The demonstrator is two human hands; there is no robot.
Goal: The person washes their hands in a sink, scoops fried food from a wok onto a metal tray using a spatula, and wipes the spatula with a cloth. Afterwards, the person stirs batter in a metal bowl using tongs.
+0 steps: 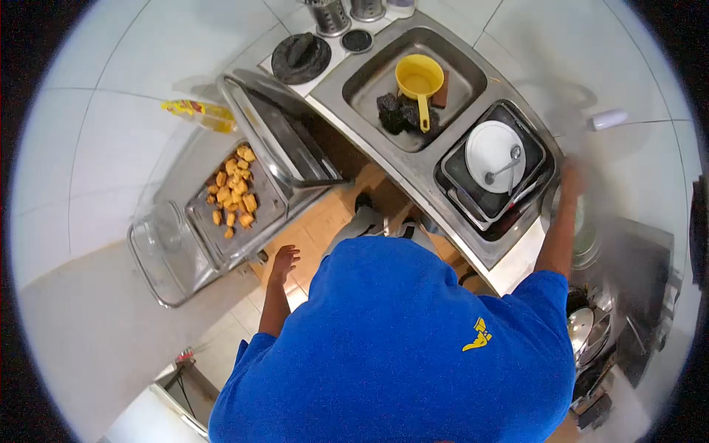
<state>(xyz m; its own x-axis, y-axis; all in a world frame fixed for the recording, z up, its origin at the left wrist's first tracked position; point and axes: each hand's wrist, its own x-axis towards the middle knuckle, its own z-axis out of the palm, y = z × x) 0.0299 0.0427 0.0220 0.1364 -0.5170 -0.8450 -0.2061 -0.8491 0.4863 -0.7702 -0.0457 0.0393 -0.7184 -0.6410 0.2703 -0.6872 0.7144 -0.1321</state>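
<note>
My left hand [286, 262] hangs at my side above the tiled floor, fingers loosely apart and holding nothing. My right hand [570, 177] reaches out past the sink's right end, smeared by motion, so its fingers cannot be made out. Close to that hand is a black rectangular tray [455, 156] in the right sink basin. On the tray rests a white plate [484, 140] with spoons [506, 171] lying across it. Beside my right forearm stand glass dishes [587, 247], partly hidden by the arm.
In the left basin lie a yellow dipper [419, 74] and dark scrubbing pads [399, 112]. A stone mortar [300, 57] stands behind it. At left, a metal counter bears a tray of fried golden pieces [235, 188] and an oil bottle [207, 114]. Pots [583, 328] crowd the lower right.
</note>
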